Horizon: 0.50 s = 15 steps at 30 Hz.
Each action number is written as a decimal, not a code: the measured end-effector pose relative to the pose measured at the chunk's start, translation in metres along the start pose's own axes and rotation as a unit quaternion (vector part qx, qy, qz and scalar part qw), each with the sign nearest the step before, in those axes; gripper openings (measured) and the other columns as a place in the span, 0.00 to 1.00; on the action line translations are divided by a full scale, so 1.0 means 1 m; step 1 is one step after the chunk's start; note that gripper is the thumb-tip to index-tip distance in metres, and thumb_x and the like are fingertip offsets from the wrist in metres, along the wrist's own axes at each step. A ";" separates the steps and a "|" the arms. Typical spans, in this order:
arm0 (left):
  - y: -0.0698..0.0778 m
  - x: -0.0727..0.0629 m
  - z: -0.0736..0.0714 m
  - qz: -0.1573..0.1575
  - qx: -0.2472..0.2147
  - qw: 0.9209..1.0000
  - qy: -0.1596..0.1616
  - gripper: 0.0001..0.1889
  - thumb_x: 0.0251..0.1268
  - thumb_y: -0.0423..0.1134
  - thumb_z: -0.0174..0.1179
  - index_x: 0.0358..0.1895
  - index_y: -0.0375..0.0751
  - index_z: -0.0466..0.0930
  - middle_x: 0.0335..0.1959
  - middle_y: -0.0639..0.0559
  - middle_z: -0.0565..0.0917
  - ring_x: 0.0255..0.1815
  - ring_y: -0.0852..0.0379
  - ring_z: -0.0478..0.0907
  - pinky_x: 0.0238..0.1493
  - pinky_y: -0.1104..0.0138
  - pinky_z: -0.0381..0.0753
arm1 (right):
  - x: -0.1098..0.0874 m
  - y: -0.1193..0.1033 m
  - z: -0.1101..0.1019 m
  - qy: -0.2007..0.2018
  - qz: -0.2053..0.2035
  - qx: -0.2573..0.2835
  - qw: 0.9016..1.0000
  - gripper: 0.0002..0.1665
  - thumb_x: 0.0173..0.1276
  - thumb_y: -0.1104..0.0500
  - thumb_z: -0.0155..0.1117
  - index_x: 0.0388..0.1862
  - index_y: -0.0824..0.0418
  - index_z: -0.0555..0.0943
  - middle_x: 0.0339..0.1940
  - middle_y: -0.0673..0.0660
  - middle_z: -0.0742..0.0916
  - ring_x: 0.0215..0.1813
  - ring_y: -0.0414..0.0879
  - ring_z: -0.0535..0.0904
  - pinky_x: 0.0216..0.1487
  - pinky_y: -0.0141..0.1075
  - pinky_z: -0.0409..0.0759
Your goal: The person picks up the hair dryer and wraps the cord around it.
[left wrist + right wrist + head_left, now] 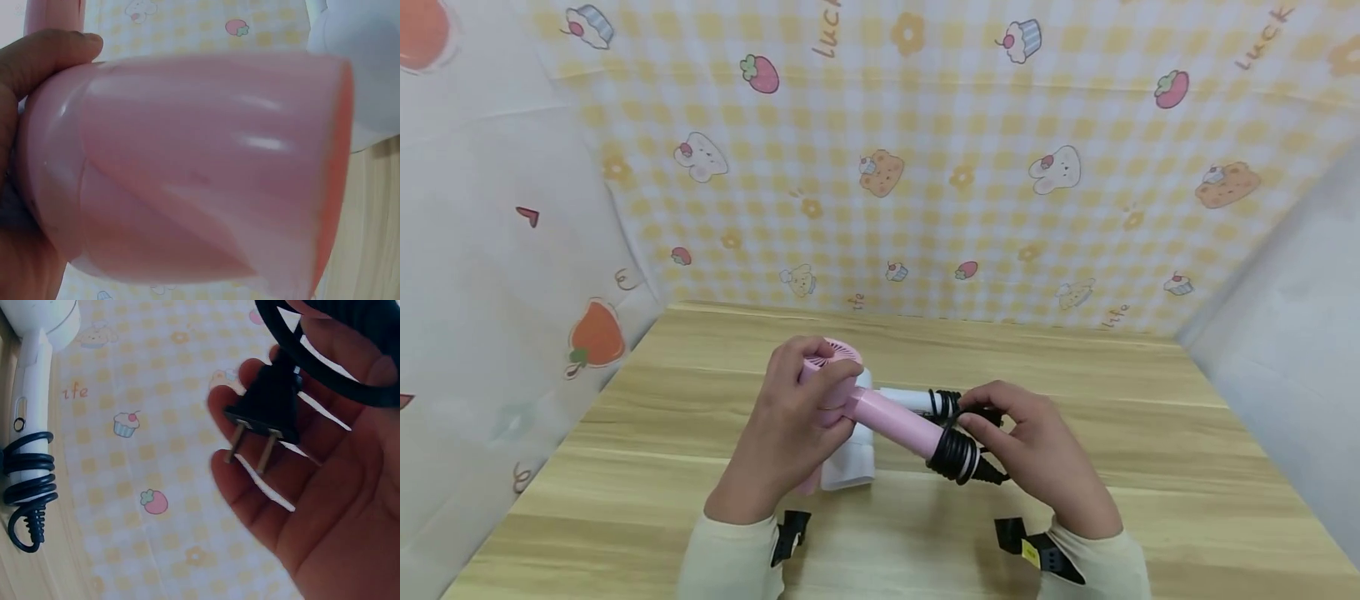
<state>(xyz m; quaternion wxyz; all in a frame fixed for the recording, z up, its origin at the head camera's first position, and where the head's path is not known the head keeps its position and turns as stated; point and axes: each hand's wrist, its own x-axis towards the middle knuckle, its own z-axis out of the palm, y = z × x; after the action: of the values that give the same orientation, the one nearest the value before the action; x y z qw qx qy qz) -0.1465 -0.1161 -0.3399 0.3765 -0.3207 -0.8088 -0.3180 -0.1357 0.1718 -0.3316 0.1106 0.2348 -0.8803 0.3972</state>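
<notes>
A pink hair dryer (pixel 895 423) is held above the table, tilted with its handle toward the lower right. My left hand (pixel 793 417) grips its head near the round vented end; the left wrist view shows the wide pink barrel (pixel 187 169) close up. Black power cord (pixel 953 454) is wound round the handle's lower end. There my right hand (pixel 1037 442) pinches part of the cord between thumb and finger. In the right wrist view the two-pin plug (pixel 265 403) lies against the right fingers. Behind the pink dryer, a white hair dryer (pixel 850 464) lies partly hidden.
The white dryer's handle (pixel 31 406) has its own black cord coiled round it. Everything is over a wooden table (pixel 662 450). A yellow checked cloth (pixel 925 225) with cartoon prints stands at the back, with pale walls (pixel 490 250) on both sides.
</notes>
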 end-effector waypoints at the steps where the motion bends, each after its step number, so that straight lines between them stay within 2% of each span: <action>1: 0.000 0.000 -0.001 0.002 -0.002 1.000 0.000 0.32 0.33 0.22 0.70 0.50 0.49 0.79 0.50 0.41 0.72 0.52 0.39 0.71 0.46 0.49 0.75 | 0.000 0.000 0.000 -0.011 0.003 0.010 1.000 0.07 0.69 0.60 0.67 0.43 0.49 0.85 0.39 0.41 0.86 0.40 0.39 0.80 0.42 0.36 0.77; 8: 0.001 0.001 -0.001 0.010 -0.021 1.000 -0.014 0.33 0.33 0.22 0.73 0.49 0.49 0.79 0.51 0.42 0.71 0.54 0.42 0.70 0.46 0.53 0.76 | -0.002 0.002 -0.004 -0.090 0.040 0.059 0.993 0.09 0.72 0.57 0.63 0.43 0.41 0.85 0.44 0.43 0.86 0.44 0.42 0.81 0.44 0.38 0.79; 12: 0.002 0.002 0.000 0.020 -0.030 0.999 -0.009 0.35 0.31 0.21 0.73 0.50 0.49 0.78 0.52 0.41 0.70 0.53 0.42 0.70 0.41 0.54 0.79 | -0.003 0.005 -0.007 -0.105 0.037 0.082 0.990 0.10 0.73 0.59 0.62 0.44 0.42 0.85 0.46 0.47 0.87 0.48 0.43 0.82 0.48 0.40 0.79; 15: 0.003 0.002 0.000 0.010 -0.043 0.999 -0.011 0.36 0.30 0.21 0.73 0.51 0.49 0.78 0.52 0.41 0.70 0.52 0.43 0.71 0.38 0.55 0.79 | -0.003 0.008 -0.007 -0.107 0.027 0.108 0.988 0.10 0.73 0.60 0.61 0.45 0.45 0.85 0.45 0.47 0.87 0.49 0.44 0.82 0.50 0.41 0.79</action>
<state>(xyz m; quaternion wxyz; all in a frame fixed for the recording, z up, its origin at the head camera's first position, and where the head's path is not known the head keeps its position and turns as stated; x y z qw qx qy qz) -0.1450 -0.1139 -0.3378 0.3564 -0.3478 -0.7957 -0.3448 -0.1367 0.1831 -0.3335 -0.0211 0.2632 -0.8447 0.4655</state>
